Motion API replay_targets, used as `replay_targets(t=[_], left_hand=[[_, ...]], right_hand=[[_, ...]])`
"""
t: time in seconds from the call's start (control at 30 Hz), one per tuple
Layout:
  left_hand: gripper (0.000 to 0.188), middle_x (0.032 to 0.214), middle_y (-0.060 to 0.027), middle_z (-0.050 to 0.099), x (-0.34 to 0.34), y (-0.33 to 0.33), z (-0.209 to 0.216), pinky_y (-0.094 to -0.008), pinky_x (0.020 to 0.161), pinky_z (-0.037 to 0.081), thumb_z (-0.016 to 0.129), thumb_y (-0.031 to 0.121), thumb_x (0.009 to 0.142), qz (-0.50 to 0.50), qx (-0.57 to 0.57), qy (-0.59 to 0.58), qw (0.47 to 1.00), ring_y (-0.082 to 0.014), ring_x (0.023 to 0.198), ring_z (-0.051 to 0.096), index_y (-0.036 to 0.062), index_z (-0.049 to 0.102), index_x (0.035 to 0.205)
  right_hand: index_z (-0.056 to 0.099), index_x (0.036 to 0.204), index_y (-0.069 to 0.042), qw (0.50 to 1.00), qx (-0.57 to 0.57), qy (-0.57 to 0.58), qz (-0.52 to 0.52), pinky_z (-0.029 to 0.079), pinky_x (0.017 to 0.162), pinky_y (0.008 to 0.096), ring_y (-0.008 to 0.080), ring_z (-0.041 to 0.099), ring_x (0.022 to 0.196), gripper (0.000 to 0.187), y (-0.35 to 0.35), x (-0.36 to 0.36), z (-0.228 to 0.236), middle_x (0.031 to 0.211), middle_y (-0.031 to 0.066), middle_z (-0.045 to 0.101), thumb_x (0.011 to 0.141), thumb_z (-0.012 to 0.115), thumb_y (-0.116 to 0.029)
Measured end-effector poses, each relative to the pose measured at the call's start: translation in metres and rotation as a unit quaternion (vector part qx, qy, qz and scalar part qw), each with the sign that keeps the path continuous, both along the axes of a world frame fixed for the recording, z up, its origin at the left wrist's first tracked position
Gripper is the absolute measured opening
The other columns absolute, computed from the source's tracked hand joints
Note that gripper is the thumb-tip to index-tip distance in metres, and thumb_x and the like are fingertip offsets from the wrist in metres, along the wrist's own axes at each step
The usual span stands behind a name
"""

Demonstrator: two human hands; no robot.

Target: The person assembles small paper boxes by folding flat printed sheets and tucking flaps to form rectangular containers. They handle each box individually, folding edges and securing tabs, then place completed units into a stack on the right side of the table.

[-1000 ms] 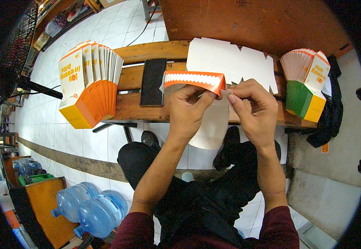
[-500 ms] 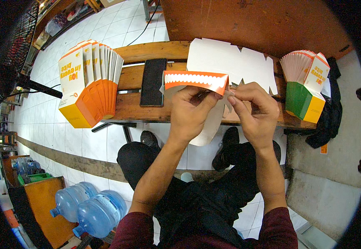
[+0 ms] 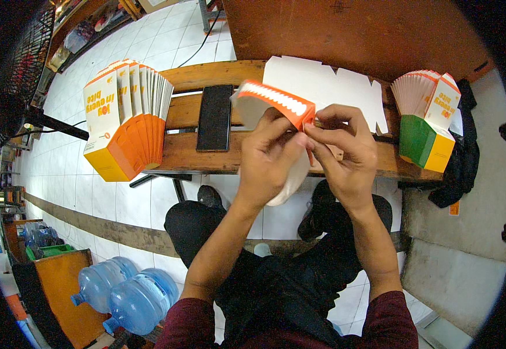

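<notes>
Both hands hold one partly folded cardboard food box, orange with a white scalloped band on its upper panel and a plain pale inside. My left hand grips its body, thumb toward the right corner. At that corner the fingertips of my right hand pinch the edge, close to the left thumb. The fingers partly hide the box's lower flaps. Behind it, flat white cardboard blanks lie on the wooden bench.
A black phone rests left of the hands. Nested orange-and-yellow boxes stand at the bench's left end, nested green-and-yellow ones at its right. Large blue water bottles lie on the floor at lower left, and a fan stands at far left.
The box has tilted, its left end rising and its right corner turning down toward me. My right hand has moved slightly left, and its fingers have closed in on that corner.
</notes>
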State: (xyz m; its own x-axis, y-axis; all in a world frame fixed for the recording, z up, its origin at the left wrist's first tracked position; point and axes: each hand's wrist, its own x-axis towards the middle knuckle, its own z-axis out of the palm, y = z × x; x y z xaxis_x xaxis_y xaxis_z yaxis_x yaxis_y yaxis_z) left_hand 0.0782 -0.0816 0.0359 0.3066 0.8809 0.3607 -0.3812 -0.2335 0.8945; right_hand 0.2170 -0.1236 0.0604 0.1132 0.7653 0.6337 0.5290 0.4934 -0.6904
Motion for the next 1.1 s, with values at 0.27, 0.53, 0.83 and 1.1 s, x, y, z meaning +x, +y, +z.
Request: replay_targets(t=[0.27, 0.53, 0.83, 1.1], left_hand=[[0.022, 0.082, -0.005, 0.071, 0.003, -0.004, 0.006, -0.0259, 0.073, 0.051, 0.064, 0.015, 0.095, 0.039, -0.077, 0.027, 0.996, -0.0112, 0.077, 0.064, -0.0049, 0.071, 0.099], [0.023, 0.104, -0.0126, 0.071, -0.045, 0.0, 0.044, -0.0278, 0.081, 0.052, 0.056, 0.012, 0.097, 0.109, 0.082, 0.074, 0.988, -0.017, 0.09, 0.066, -0.0029, 0.069, 0.109], [0.042, 0.076, 0.0017, 0.062, -0.009, 0.005, 0.005, -0.0214, 0.065, 0.043, 0.053, 0.039, 0.102, 0.121, -0.072, 0.113, 0.984, -0.0044, 0.072, 0.052, -0.0012, 0.067, 0.099], [0.041, 0.076, 0.0005, 0.064, -0.031, 0.017, 0.008, -0.0219, 0.06, 0.043, 0.049, 0.035, 0.104, 0.143, -0.099, 0.106, 0.979, -0.0034, 0.069, 0.052, -0.0016, 0.067, 0.095]], right_hand=[[0.054, 0.124, 0.004, 0.994, -0.069, 0.079, 0.024, 0.047, 0.096, 0.0341, 0.0196, 0.058, 0.109, 0.043, 0.009, -0.005, -0.015, 0.119, 0.0159, 0.058, 0.086, 0.071, -0.006], [0.066, 0.104, 0.001, 0.948, -0.19, 0.256, 0.017, 0.049, 0.069, 0.0258, 0.0087, 0.06, 0.075, 0.021, 0.01, 0.022, 0.003, 0.087, 0.0033, 0.068, 0.094, 0.065, -0.018], [0.066, 0.097, 0.001, 0.933, -0.231, 0.274, 0.036, 0.046, 0.06, 0.0228, 0.0038, 0.054, 0.068, 0.034, 0.008, -0.007, -0.012, 0.077, -0.0004, 0.064, 0.101, 0.057, -0.032], [0.066, 0.088, 0.0, 0.952, -0.267, 0.101, 0.115, 0.043, 0.055, 0.0242, 0.0038, 0.05, 0.063, 0.039, 0.007, 0.001, -0.01, 0.069, -0.0028, 0.06, 0.103, 0.052, -0.033]])
